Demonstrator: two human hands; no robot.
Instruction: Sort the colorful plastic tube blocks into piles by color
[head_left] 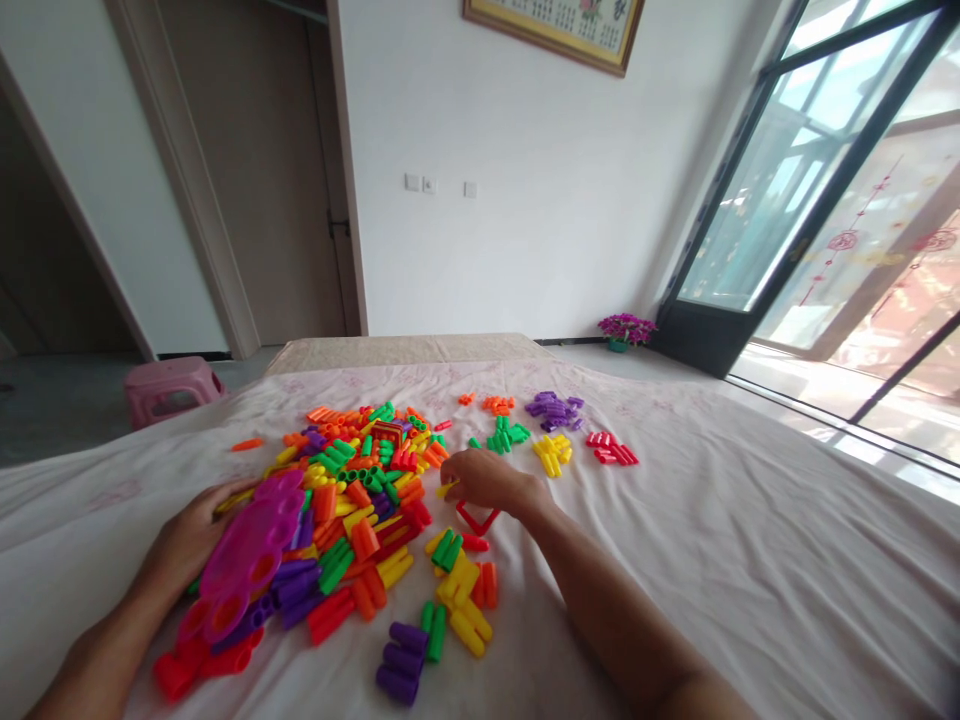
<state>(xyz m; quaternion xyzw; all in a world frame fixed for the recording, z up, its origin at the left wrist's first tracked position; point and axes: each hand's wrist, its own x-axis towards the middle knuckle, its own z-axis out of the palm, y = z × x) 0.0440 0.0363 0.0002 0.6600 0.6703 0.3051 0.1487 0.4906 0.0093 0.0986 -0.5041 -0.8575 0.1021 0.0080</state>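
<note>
My right hand [486, 480] is closed, its fingertips pinching a small yellow plastic building piece [447, 490] just right of the big pile. Below that wrist lies a red angular frame piece [478, 518]. On the left, my left hand [196, 528] rests against the pile's edge, fingers stretched out over yellow pieces and partly hidden. A translucent magenta plate [251, 545] with scalloped round edges leans beside it. The heap of bullet-shaped and joined-tube pieces [364, 540] is orange, green, yellow, purple and red.
Beyond my right hand are colour-sorted groups: purple pieces [555, 410], green pieces [508, 435], yellow pieces [553, 455], red pieces [613, 449] and orange pieces [498, 405]. Purple joined tubes [403, 663] lie at the front. A wrinkled pale cloth [675, 560] covers the surface. A pink stool [172, 390] stands left.
</note>
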